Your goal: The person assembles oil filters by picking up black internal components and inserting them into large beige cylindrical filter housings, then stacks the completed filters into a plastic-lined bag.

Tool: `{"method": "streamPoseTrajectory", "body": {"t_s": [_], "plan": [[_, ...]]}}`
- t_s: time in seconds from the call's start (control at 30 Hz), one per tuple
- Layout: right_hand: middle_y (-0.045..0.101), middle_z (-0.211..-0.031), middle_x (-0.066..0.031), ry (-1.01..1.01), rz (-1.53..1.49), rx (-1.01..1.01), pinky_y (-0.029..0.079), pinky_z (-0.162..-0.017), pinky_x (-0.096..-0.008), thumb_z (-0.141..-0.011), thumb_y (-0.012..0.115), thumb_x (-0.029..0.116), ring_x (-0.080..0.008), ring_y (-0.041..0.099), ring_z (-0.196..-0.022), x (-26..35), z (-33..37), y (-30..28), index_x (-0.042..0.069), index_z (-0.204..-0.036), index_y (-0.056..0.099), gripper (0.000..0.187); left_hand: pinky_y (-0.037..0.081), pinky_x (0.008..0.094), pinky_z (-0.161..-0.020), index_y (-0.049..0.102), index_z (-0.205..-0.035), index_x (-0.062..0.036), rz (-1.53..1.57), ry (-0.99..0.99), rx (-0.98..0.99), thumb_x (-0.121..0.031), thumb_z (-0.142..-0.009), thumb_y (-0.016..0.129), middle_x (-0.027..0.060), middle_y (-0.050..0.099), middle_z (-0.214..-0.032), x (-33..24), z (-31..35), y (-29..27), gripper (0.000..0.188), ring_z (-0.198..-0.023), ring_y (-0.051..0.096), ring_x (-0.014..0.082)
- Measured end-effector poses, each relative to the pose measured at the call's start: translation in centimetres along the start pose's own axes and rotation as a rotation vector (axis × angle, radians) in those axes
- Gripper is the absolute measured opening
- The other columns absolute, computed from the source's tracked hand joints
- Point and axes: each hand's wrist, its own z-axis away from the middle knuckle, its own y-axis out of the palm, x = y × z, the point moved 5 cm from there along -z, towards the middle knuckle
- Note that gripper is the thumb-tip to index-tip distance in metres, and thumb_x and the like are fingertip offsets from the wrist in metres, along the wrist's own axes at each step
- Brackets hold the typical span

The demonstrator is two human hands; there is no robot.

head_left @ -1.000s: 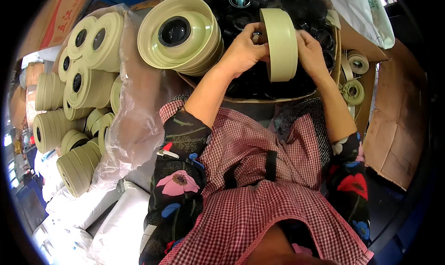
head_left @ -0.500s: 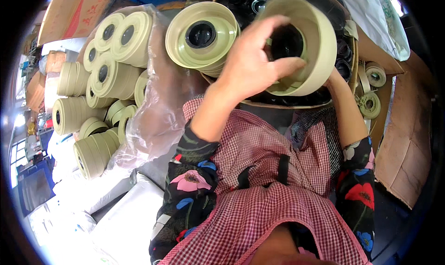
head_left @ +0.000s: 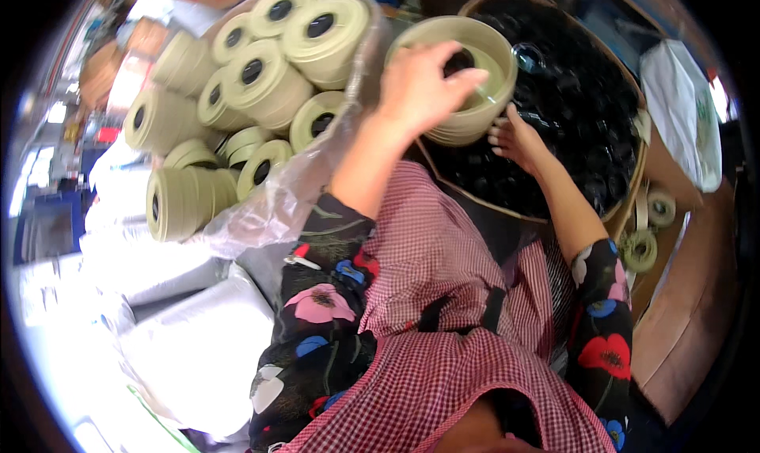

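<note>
A person's left hand [head_left: 419, 87] reaches across a stack of beige round cups [head_left: 469, 125], which stands at the left edge of a cardboard box [head_left: 639, 168] full of glossy black parts [head_left: 574, 89]. Its thumb and fingers are spread apart over the top cup's mouth, near the dark centre; from here blur hides whether they touch it. The right hand [head_left: 518, 142] is over the box's left part, just beside the stack's wall, fingers loosely bent; I cannot tell whether they press it.

The step seems to be seating the top cup; I judge the next move calls for settling it level, then clearing the fingers. The mouth faces upward, tipped slightly toward the box's near side; the stack's long axis looks roughly upright.
</note>
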Motion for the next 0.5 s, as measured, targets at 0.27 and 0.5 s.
{"method": "streamPoseTrajectory", "body": {"t_s": [0.27, 0.5], "plan": [[0.057, -0.115, -0.005, -0.022, -0.096, 0.244, 0.043, -0.084, -0.0365, -0.086, 0.046, 0.051, -0.0197, 0.053, -0.105, -0.4, -1.0, 0.6, 0.014, -0.123, 0.05, 0.053, 0.036, 0.0498, -0.096, 0.048, -0.123, -0.0083, -0.087, 0.109, -0.074, -0.037, -0.056, 0.08, 0.0373, 0.025, -0.131, -2.5, 6.6, -0.4, 0.08, -0.116, 0.036, 0.0496], [0.05, -0.128, -0.0068, -0.132, -0.232, 0.427, 0.044, -0.091, -0.0382, -0.087, 0.05, 0.045, -0.0218, 0.052, -0.113, 0.9, 1.3, 3.7, 0.011, -0.129, 0.044, 0.054, 0.038, 0.0491, -0.095, 0.05, -0.12, -0.012, 0.001, 0.101, -0.12, -0.031, -0.053, 0.081, 0.0346, 0.024, -0.133, -2.4, 10.0, -1.2, 0.077, -0.114, 0.035, 0.0489]]}}
